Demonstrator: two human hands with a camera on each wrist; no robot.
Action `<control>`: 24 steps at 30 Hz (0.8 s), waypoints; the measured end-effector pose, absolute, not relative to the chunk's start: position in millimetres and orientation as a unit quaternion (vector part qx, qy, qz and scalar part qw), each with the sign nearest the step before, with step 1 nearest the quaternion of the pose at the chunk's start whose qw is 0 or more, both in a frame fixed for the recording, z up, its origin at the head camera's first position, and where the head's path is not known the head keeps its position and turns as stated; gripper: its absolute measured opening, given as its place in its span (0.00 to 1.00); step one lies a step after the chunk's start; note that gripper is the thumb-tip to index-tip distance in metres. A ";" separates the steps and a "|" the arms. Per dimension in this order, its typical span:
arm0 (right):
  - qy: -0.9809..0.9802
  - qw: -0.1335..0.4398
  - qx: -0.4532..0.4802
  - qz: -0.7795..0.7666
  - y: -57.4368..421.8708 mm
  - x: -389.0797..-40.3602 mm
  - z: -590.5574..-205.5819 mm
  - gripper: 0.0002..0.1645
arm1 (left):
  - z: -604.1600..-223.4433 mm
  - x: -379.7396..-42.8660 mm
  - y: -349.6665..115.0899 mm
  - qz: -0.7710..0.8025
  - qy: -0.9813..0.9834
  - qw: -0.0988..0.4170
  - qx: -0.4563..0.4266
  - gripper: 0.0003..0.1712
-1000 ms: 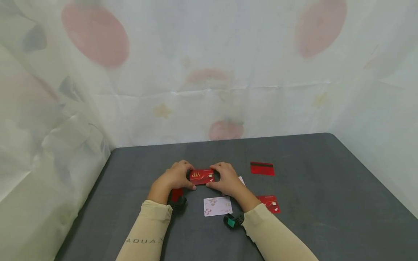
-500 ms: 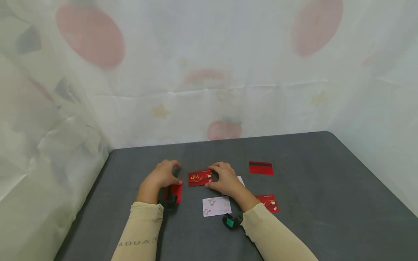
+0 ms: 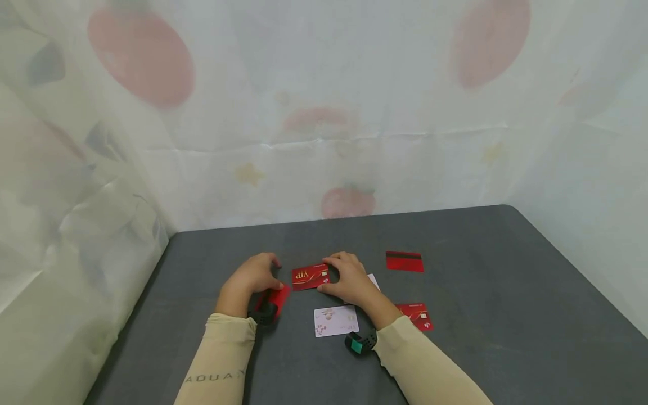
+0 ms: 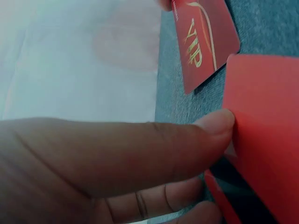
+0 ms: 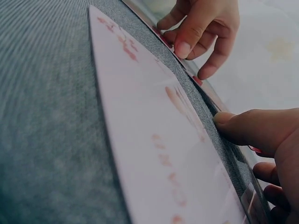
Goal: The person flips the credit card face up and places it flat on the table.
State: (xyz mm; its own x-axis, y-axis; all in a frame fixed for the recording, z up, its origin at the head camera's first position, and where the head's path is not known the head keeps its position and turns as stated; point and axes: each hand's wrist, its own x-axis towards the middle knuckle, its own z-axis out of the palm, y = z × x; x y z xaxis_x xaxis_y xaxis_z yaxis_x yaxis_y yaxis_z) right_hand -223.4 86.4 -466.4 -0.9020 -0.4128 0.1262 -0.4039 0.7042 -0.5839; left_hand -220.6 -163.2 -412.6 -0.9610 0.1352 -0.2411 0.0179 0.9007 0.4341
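Note:
In the head view my right hand (image 3: 349,278) holds the right end of a red VIP card (image 3: 310,277) between thumb and forefinger, at its near and far edges. To the left my left hand (image 3: 251,279) is at a second red card with a black stripe (image 3: 282,297), which lies askew under the thumb and wrist. Seen from the left wrist, the thumb tip overlaps that striped card's edge (image 4: 264,112) and curled fingers lie just below. The VIP card (image 4: 201,42) is just beyond. Part of the striped card hides behind the wrist band.
A pale floral VIP card (image 3: 336,320) lies nearer on the dark table (image 3: 481,292). Another white card (image 3: 373,280) is mostly covered by the right hand. Red cards lie at the right, one stripe-up (image 3: 405,261), one partly behind the forearm (image 3: 417,316). A printed curtain (image 3: 324,157) surrounds the table.
The left hand has let go of the VIP card's left end and moved left and back to the striped card, which has turned clockwise. The right hand has stayed at the VIP card.

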 end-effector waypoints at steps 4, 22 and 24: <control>0.923 0.007 -0.221 -0.314 87.3 -222.9 -465.7 0.41 | -414.3 -221.4 -157.9 0.222 0.964 0.134 0.050 0.28; 0.925 0.000 -0.227 -0.303 69.1 -227.2 -475.5 0.40 | -421.8 -201.5 -154.2 0.225 0.965 0.123 0.045 0.33; 0.933 -0.012 -0.212 -0.291 65.6 -229.3 -473.1 0.39 | -422.0 -195.8 -154.5 0.193 0.973 0.112 0.050 0.41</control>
State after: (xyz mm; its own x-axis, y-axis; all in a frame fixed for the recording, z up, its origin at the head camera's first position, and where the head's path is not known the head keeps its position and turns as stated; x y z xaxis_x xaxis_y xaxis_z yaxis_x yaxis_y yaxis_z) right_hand -229.3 65.6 -473.1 -0.9098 -0.3886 0.1458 -0.4025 0.7402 -0.5387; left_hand -195.8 -154.5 -422.0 -0.9697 0.1415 -0.1990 0.0548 0.9204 0.3870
